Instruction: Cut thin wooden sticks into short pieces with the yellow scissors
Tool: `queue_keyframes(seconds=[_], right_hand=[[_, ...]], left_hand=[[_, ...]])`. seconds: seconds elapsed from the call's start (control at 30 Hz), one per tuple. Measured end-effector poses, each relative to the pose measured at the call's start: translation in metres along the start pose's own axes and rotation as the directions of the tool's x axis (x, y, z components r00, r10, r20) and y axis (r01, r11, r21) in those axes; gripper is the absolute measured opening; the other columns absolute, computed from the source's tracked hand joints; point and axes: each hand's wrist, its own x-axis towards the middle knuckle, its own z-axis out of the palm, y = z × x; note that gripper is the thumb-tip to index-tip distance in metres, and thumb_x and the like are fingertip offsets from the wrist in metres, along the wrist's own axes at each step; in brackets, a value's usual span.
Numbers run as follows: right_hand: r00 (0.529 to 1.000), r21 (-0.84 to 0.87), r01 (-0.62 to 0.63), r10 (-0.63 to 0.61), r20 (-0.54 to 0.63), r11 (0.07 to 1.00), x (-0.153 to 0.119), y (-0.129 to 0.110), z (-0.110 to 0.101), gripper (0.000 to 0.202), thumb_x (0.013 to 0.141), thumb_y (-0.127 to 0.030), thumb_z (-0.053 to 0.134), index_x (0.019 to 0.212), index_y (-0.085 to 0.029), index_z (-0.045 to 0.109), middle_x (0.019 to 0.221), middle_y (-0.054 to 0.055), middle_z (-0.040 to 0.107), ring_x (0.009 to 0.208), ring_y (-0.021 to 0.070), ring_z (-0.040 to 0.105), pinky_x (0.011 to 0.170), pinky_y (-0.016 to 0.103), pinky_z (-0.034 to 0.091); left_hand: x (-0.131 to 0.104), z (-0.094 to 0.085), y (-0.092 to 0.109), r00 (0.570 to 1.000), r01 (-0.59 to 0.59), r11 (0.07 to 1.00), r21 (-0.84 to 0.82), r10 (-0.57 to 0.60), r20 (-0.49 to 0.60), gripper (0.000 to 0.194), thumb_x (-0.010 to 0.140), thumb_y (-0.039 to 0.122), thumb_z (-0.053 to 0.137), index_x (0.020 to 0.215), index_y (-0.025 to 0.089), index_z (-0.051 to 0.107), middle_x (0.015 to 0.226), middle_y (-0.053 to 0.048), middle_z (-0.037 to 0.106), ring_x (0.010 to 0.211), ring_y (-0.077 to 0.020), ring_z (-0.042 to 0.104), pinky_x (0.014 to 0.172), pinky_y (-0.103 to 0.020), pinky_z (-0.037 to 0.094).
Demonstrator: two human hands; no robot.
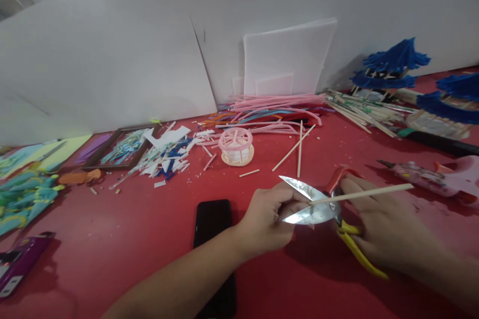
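Note:
My left hand (265,219) is closed on the near end of a thin wooden stick (374,192). The stick runs to the right, across the opened blades of a pair of scissors (312,213). My right hand (377,219) grips the scissors by the red and yellow handles. Behind the hands sits a small round frame of pink strips and wood (235,145) with something white inside. Two crossed sticks (294,147) and a short stick piece (249,173) lie near it.
A black phone (213,219) lies beside my left forearm on the red table (149,239). Pink strips (277,103), a stick bundle (364,109) and white scraps (170,142) lie at the back. A pink glue gun (434,178) is right; a purple device (24,261) is left.

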Motion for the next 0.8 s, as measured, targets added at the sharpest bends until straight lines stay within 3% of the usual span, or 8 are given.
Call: queue_keyframes(seconds=[0.43, 0.63, 0.8], right_hand=[[0.999, -0.016, 0.038, -0.038, 0.004, 0.999, -0.01, 0.007, 0.009, 0.002, 0.074, -0.027, 0.048, 0.076, -0.027, 0.049, 0.069, 0.003, 0.052, 0.058, 0.0211, 0.048, 0.054, 0.034, 0.036], [0.999, -0.006, -0.036, 0.037, 0.025, 0.999, -0.017, 0.011, 0.016, 0.01, 0.074, -0.031, 0.048, 0.08, -0.026, 0.054, 0.062, 0.0, 0.049, 0.05, 0.0189, 0.041, 0.048, 0.032, 0.029], [0.994, 0.0, -0.103, 0.103, 0.038, 0.995, -0.019, 0.016, 0.019, 0.016, 0.072, -0.035, 0.049, 0.083, -0.027, 0.057, 0.059, 0.0, 0.049, 0.049, 0.0194, 0.043, 0.049, 0.032, 0.034]], left_hand=[[0.001, -0.001, 0.002, 0.998, 0.041, 0.999, -0.01, -0.04, 0.055, 0.022, 0.095, 0.027, 0.055, 0.075, 0.019, 0.057, 0.068, -0.003, 0.064, 0.066, -0.0145, 0.064, 0.065, -0.024, 0.05], [0.0, -0.001, 0.003, 0.995, 0.07, 0.997, -0.023, -0.068, 0.067, 0.023, 0.095, 0.026, 0.055, 0.074, 0.018, 0.06, 0.069, -0.004, 0.067, 0.067, -0.0145, 0.065, 0.063, -0.023, 0.05], [0.0, -0.002, 0.001, 0.994, 0.089, 0.996, -0.023, -0.087, 0.068, 0.024, 0.095, 0.028, 0.055, 0.074, 0.018, 0.062, 0.072, -0.006, 0.069, 0.071, -0.0154, 0.067, 0.062, -0.023, 0.051]])
